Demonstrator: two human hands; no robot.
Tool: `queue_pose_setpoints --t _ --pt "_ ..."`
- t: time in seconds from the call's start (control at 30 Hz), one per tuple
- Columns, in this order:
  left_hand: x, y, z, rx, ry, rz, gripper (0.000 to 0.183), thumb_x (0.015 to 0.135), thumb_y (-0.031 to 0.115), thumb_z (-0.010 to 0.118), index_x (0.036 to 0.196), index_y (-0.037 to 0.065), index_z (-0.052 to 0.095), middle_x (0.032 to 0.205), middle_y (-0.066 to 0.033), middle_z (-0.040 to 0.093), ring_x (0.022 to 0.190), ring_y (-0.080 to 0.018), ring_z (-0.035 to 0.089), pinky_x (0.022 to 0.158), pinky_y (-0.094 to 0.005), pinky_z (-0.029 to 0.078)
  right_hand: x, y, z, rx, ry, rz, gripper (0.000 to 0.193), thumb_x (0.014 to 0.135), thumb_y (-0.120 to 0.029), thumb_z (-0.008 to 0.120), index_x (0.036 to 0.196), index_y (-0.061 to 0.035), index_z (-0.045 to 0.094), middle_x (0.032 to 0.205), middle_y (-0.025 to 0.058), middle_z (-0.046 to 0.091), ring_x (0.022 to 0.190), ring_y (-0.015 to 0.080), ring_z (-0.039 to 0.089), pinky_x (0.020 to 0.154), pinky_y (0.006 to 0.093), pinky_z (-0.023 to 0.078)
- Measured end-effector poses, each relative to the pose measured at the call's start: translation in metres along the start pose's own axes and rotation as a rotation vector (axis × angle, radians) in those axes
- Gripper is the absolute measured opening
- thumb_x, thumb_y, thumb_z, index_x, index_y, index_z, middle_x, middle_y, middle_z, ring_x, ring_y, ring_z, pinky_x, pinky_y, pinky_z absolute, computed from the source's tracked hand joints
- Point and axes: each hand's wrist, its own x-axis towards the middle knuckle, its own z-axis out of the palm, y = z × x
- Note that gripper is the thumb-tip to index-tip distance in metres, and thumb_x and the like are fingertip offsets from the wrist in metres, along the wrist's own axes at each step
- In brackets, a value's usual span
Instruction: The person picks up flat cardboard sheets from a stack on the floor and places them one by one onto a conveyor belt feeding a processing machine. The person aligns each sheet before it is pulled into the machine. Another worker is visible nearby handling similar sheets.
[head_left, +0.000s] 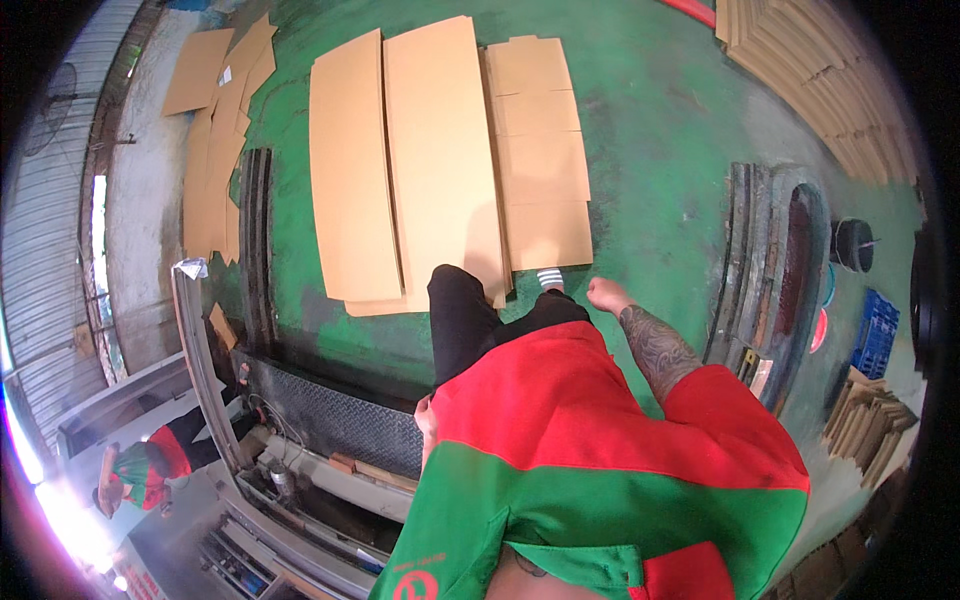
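Observation:
My right hand [607, 296] hangs beside my right thigh with its fingers curled in, and nothing shows in it. Only part of my left hand [427, 418] is visible at my left hip; my shirt and leg hide its fingers. On the floor in front of my legs lie flat brown cardboard sheets: a left one [350, 170], a long middle one [440, 150] and a right one [540, 150] with crease lines and slots. Neither hand touches them. My left knee overlaps the near end of the middle sheet.
More cardboard [215, 150] lies along the left wall. Stacked sheets [820, 90] stand far right. Dark rails [257, 230] and a machine with a textured plate [335, 410] are at left, where another person [150, 468] bends. A metal frame [790, 270] and blue crate [876, 333] sit right.

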Motion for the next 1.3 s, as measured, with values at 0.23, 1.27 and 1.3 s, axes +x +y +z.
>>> queue_pose_setpoints --t 0.23,1.27,1.3 --pt "0.041 -0.008 0.014 -0.196 -0.185 0.136 0.034 0.105 0.024 0.071 0.123 -0.005 0.076 0.109 -0.0136 0.081 0.100 -0.0219 0.075 0.092 -0.0372 0.059 -0.018 0.006 0.018 -0.015 -0.038 0.035 0.038 0.096 -0.025 0.059 0.125 -0.0053 0.074 0.130 0.0246 0.075 0.121 0.0456 0.071 0.103 0.0543 0.056" --pt "0.411 -0.042 0.357 -0.961 -0.459 -0.389 0.123 0.085 0.086 0.073 0.173 0.014 0.026 0.176 -0.0130 0.032 0.161 -0.0360 0.032 0.132 -0.0568 0.030 0.333 -0.157 0.306 0.766 -0.045 0.182 0.113 0.087 -0.072 0.076 0.156 0.0127 0.046 0.159 0.0380 0.051 0.149 0.0478 0.052 0.124 0.0485 0.044" --pt "0.412 -0.042 0.361 -0.970 -0.424 -0.439 0.118 0.087 0.084 0.072 0.172 0.015 0.030 0.175 -0.0122 0.033 0.160 -0.0356 0.033 0.132 -0.0566 0.031 0.337 -0.163 0.317 0.726 0.009 0.234 0.113 0.087 -0.072 0.077 0.157 0.0121 0.046 0.158 0.0378 0.051 0.149 0.0481 0.052 0.123 0.0487 0.045"
